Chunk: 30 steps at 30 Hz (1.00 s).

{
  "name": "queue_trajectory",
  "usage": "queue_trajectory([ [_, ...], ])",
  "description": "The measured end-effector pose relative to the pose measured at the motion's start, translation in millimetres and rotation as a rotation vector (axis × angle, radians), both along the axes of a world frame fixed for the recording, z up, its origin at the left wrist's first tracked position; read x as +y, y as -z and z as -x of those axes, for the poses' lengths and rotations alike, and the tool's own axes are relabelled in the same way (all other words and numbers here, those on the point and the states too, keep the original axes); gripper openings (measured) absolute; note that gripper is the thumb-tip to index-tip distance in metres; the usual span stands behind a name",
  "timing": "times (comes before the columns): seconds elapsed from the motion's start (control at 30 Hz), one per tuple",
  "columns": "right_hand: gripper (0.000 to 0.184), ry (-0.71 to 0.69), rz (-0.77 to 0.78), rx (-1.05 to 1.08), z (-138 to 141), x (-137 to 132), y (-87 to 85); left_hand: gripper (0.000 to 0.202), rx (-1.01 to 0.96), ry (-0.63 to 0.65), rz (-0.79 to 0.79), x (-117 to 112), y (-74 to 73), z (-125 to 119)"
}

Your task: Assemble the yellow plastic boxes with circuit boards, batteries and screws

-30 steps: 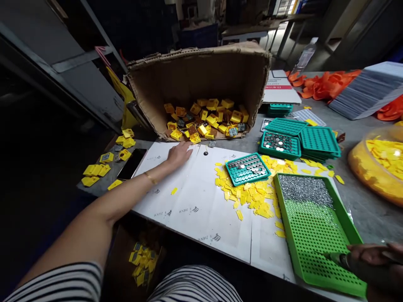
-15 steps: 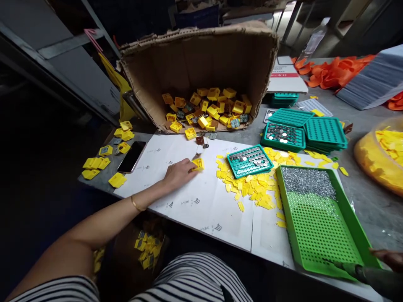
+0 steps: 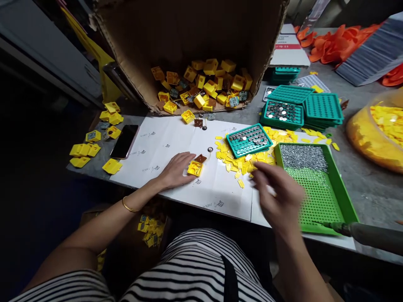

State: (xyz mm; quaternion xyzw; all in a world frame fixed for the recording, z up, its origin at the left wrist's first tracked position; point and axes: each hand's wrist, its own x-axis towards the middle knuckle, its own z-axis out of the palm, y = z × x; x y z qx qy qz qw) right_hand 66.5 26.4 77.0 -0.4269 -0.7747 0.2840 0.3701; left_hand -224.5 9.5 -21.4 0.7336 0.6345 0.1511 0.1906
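My left hand (image 3: 178, 171) rests on the white board, its thumb and fingers gripping a small yellow plastic case (image 3: 195, 168). A brown circuit board (image 3: 200, 158) leans at the top of that case, and a round metal disc (image 3: 210, 149) on a thin wire lies just beyond. My right hand (image 3: 280, 195) is in the air over the board's right part, between the yellow pieces and the green tray. Its fingers are curled but smeared by motion, so whether they hold anything is unclear. Loose flat yellow pieces (image 3: 241, 167) lie nearest to it.
A green perforated tray (image 3: 341, 188) holds small metal screws; a grey screwdriver-like tool (image 3: 374, 235) points over its front edge. Teal trays (image 3: 248, 140) carry round metal cells. A cardboard box (image 3: 108, 46) with yellow cases stands behind. A phone (image 3: 125, 141) lies left, a yellow-filled tub (image 3: 359, 134) right.
My right hand has come from beside the tool at the lower right to above the board. My left hand has drawn the yellow case nearer to me, and the view has tilted down.
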Motion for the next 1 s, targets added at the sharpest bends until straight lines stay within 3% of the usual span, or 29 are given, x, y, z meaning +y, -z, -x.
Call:
queue_trajectory([
  [0.13, 0.032, -0.235, -0.053, -0.576, 83.7, 87.1, 41.3, 0.07, -0.031, -0.04, -0.023, 1.2, 3.8, -1.5],
  [0.23, 0.028, -0.358, -0.037, -0.771, 114.8, 113.6, 58.9, 0.066, -0.035, -0.067, -0.032, -0.4, 6.5, -1.2],
  [0.3, 0.024, -0.395, -0.031, -0.807, 120.4, 117.8, 60.6, 0.062, -0.05, -0.054, -0.049, 0.2, 6.6, -2.0],
  [0.43, 0.024, -0.369, -0.047, -0.871, 112.7, 112.1, 46.1, 0.055, -0.132, -0.056, -0.076, 1.1, -0.8, -6.5],
  [0.57, 0.023, -0.261, -0.015, -0.883, 89.9, 80.7, 34.0, 0.062, -0.172, -0.152, -0.008, -8.4, -12.8, -14.2],
  [0.67, 0.02, -0.252, 0.083, -0.907, 70.7, 48.0, 41.8, 0.073, -0.218, -0.28, 0.106, -19.5, -17.3, -21.8],
  [0.77, 0.024, -0.273, 0.131, -0.884, 58.0, 27.5, 54.7, 0.069, -0.276, -0.392, 0.192, -28.0, -18.0, -28.1],
  [0.9, 0.03, -0.355, 0.14, -0.839, 52.1, 28.5, 60.7, 0.055, -0.388, -0.347, 0.292, -31.9, -19.8, -33.3],
  [1.0, 0.028, -0.393, 0.144, -0.816, 51.6, 37.8, 60.0, 0.057, -0.616, -0.34, 0.474, -31.0, -24.7, -37.4],
])
